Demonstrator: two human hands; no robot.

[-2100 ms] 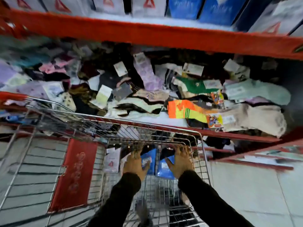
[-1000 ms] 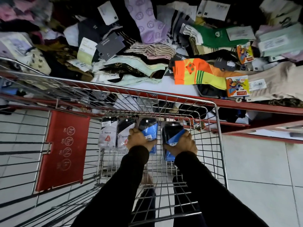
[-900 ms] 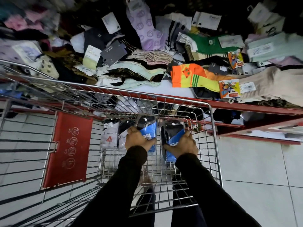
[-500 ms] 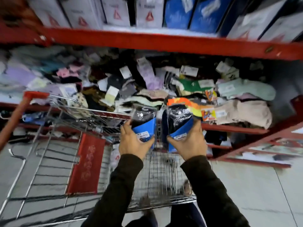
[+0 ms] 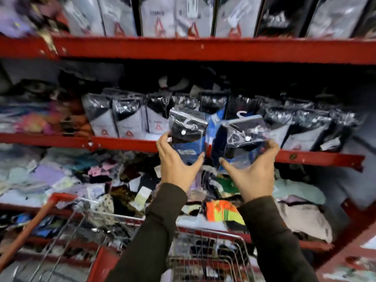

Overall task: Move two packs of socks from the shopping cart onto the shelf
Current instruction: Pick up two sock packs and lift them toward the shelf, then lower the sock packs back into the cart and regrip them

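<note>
My left hand (image 5: 177, 166) grips a clear pack of black socks with a blue card (image 5: 188, 135) by its lower end. My right hand (image 5: 252, 171) grips a second, matching pack (image 5: 243, 140) the same way. Both packs are held upright, side by side, in front of the red edge of the middle shelf (image 5: 122, 142). Behind them on that shelf stands a row of similar packs. The wire shopping cart (image 5: 205, 255) is low in the view, beneath my forearms.
The shelf below holds a loose heap of mixed socks (image 5: 114, 180), with an orange and yellow pair (image 5: 222, 212) near the cart. A top shelf (image 5: 203, 48) carries boxed packs. The cart's red handle (image 5: 30, 226) runs at the lower left.
Both hands have lifted the two packs out of the cart and raised them from the lower shelf's height to the middle shelf. The view has tilted upward.
</note>
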